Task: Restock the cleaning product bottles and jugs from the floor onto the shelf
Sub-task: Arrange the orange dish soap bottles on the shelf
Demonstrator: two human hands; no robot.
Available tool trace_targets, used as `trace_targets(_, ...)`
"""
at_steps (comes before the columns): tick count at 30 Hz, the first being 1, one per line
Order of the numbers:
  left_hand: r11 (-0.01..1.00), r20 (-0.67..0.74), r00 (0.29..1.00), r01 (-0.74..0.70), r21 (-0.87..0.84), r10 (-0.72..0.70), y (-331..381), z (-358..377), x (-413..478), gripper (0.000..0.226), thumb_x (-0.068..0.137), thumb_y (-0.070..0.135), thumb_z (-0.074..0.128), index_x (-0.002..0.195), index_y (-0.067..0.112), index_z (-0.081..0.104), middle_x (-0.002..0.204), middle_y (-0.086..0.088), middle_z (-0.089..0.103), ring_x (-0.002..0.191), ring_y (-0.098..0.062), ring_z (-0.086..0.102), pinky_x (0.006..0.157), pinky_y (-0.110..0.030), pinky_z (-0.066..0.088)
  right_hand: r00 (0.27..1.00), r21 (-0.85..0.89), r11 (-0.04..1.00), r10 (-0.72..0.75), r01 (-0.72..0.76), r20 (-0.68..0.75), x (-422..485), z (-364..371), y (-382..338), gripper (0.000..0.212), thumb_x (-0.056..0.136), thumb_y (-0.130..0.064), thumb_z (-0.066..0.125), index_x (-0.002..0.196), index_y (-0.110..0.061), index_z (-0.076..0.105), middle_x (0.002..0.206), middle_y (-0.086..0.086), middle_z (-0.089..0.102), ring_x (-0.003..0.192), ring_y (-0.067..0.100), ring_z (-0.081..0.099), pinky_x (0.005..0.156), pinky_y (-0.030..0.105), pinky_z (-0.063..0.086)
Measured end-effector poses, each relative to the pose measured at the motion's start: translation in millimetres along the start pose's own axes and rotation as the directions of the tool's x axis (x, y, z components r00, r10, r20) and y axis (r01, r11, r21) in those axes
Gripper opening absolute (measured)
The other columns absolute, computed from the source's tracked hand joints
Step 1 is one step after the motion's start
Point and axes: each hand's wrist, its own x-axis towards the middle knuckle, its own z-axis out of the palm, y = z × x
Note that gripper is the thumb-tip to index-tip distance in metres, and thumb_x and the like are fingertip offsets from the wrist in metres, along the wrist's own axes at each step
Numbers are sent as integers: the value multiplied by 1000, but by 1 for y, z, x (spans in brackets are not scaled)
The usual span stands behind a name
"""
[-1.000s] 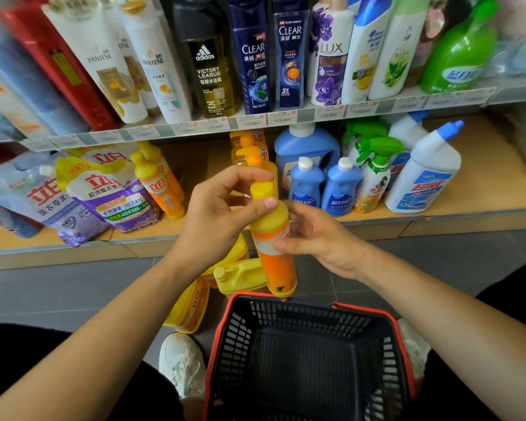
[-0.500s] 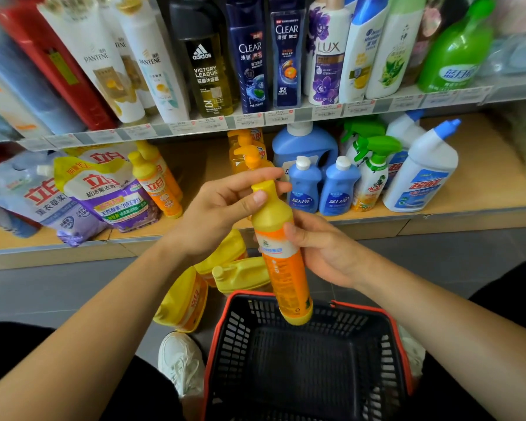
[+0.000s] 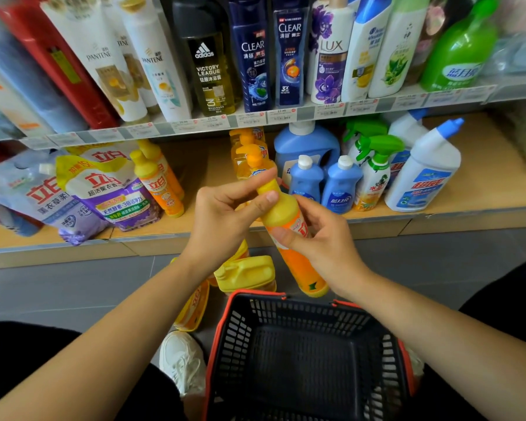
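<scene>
I hold an orange bottle with a yellow top point(image 3: 298, 256) in front of the lower shelf point(image 3: 438, 218), tilted with its base toward me. My left hand point(image 3: 225, 220) pinches its yellow cap with thumb and fingers. My right hand point(image 3: 322, 238) wraps the bottle's middle from the right. Yellow jugs point(image 3: 246, 273) lie on the grey floor below my hands, one more point(image 3: 193, 308) tipped on its side. Two matching orange bottles point(image 3: 160, 180) stand on the shelf at left.
A black basket with a red rim point(image 3: 310, 357) sits on the floor near me, with a white shoe point(image 3: 182, 363) beside it. Blue bottles point(image 3: 325, 183), spray bottles and white toilet cleaners fill the shelf's right; refill pouches point(image 3: 104, 192) lie left. Shampoos line the upper shelf.
The bottle has tilted further, its base swinging down and right toward the basket. My left hand stayed on the cap while my right hand slid around the bottle's middle.
</scene>
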Motion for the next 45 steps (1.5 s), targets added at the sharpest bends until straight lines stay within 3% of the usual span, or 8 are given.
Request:
trace_targets(3, 999, 93, 996, 20, -51, -15, 4, -5, 6, 41, 87, 13, 69, 128, 13, 64, 110, 1, 77, 108, -18, 72, 87, -29, 59, 949, 266, 938, 148, -224, 279, 8, -11, -9, 53, 78, -33, 80, 127, -20, 64, 125, 5, 69, 119, 21, 64, 92, 29, 52)
trace_targets(7, 993, 178, 983, 66, -102, -47, 4, -9, 9, 40, 92, 12, 63, 132, 13, 61, 112, -3, 77, 110, -20, 72, 87, -27, 58, 862, 318, 859, 237, -402, 448, 14, -17, -11, 70, 73, -44, 81, 131, -13, 59, 127, 8, 66, 119, 23, 62, 96, 32, 51)
trace_targets(13, 996, -12, 999, 38, -81, -39, -1, -4, 0, 42, 87, 15, 70, 128, 9, 64, 110, -6, 77, 107, -22, 73, 86, -32, 60, 964, 217, 958, 136, -186, 229, 10, -5, -6, 47, 85, -31, 72, 128, -14, 63, 124, 8, 70, 117, 22, 66, 89, 27, 53)
trace_targets(17, 993, -79, 995, 58, -103, -66, 1, -2, -2, 43, 79, 14, 77, 120, 6, 69, 104, -9, 78, 100, -23, 75, 81, -32, 61, 960, 166, 975, 103, -149, 260, 8, -4, -7, 40, 88, -30, 72, 127, -24, 63, 124, 4, 70, 117, 21, 65, 91, 27, 53)
trace_targets(23, 998, -172, 985, 6, 63, 5, -2, 8, -10, 39, 68, 18, 88, 104, 6, 77, 93, -12, 79, 87, -33, 75, 78, -38, 64, 983, 88, 981, 164, -171, 83, 5, 0, 2, 58, 63, -26, 90, 116, -27, 66, 110, 1, 74, 105, 18, 70, 83, 27, 55)
trace_targets(30, 981, 206, 973, 135, -136, -105, -3, -17, 4, 38, 85, 9, 72, 123, 11, 67, 117, -11, 75, 112, -28, 69, 93, -38, 57, 908, 291, 893, 237, -344, 345, 9, -13, -12, 72, 64, -36, 90, 123, -7, 62, 115, 13, 70, 109, 29, 66, 92, 36, 54)
trace_targets(38, 969, 168, 974, 181, -169, -152, -4, -18, 6, 35, 78, 16, 77, 113, 13, 75, 110, -16, 74, 105, -34, 69, 92, -51, 56, 885, 242, 898, 258, -368, 388, 7, -12, -22, 66, 62, -37, 90, 116, -8, 65, 108, 9, 72, 103, 24, 68, 87, 32, 54)
trace_targets(45, 957, 38, 973, 232, -171, -229, -2, -14, 6, 25, 85, 33, 71, 97, 14, 80, 95, -11, 75, 91, -28, 66, 76, -33, 57, 877, 243, 885, 290, -398, 383, 4, -8, -20, 71, 59, -40, 91, 115, -4, 67, 109, 13, 72, 100, 27, 70, 87, 35, 56)
